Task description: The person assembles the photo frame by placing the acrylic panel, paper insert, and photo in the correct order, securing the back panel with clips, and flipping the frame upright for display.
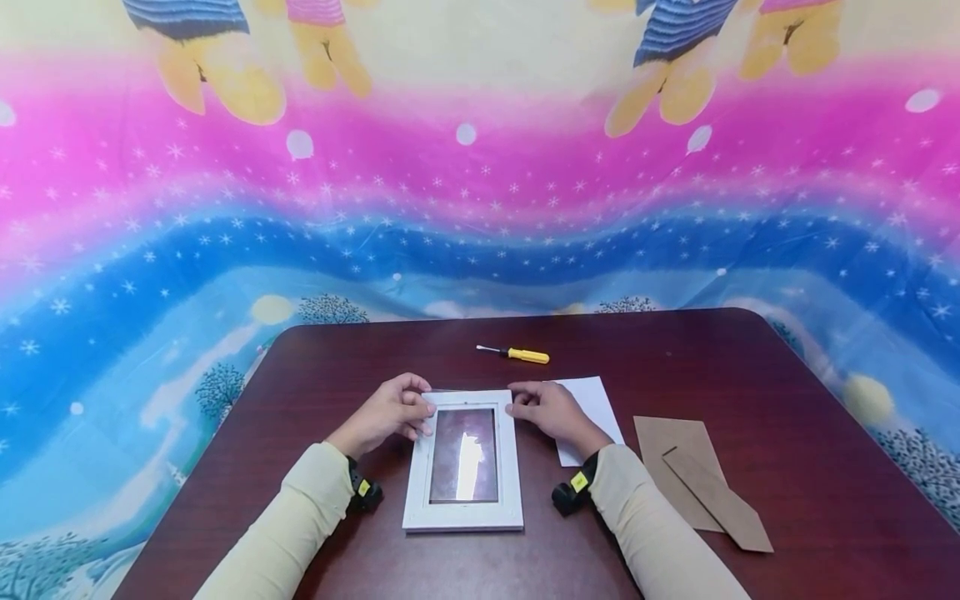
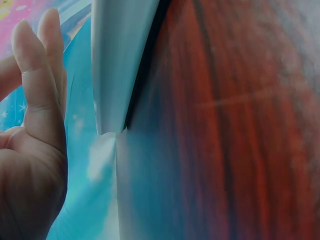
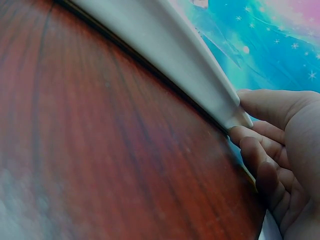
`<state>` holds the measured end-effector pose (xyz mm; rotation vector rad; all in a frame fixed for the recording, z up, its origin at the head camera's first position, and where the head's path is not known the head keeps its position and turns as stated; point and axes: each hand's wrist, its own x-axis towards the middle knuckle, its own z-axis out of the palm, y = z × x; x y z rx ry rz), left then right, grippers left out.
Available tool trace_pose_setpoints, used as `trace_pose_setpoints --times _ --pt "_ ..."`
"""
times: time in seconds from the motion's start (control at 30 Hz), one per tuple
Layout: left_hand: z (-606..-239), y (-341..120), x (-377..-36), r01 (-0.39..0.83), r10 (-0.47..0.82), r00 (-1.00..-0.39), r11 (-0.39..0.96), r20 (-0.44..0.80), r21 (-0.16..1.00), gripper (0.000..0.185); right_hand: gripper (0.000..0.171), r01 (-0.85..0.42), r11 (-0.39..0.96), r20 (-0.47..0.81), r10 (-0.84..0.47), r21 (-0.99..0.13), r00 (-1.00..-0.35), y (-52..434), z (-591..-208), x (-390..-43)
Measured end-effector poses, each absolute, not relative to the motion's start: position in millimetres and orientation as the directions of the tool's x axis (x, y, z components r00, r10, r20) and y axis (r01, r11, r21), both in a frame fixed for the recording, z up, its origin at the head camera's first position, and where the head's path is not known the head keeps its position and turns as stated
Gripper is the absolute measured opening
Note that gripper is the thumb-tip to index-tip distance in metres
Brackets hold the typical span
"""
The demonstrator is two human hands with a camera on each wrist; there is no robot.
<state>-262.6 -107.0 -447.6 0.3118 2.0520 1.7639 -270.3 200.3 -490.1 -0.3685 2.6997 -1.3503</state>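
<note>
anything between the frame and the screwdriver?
No. In the head view only bare table separates the white frame from the screwdriver. The left hand and right hand hold the frame's far corners.

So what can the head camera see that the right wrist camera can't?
Only the head view shows the screwdriver, the paper, the brown boards, the left hand and the whole frame lying flat with glass in it. Only the right wrist view shows, close up, the right hand's fingers curled against the frame's corner. Both show the right hand, the white frame and the dark table.
</note>
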Motion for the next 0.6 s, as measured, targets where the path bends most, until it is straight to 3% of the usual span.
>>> trace_pose_setpoints --times 0.6 --pt "-449.4 -103.5 -264.0 -0.090 0.445 -0.880 0.186 -0.166 0.978 0.038 0.044 -0.173 0.581 0.021 -0.260 -0.795 -0.965 199.7 -488.1 -270.4"
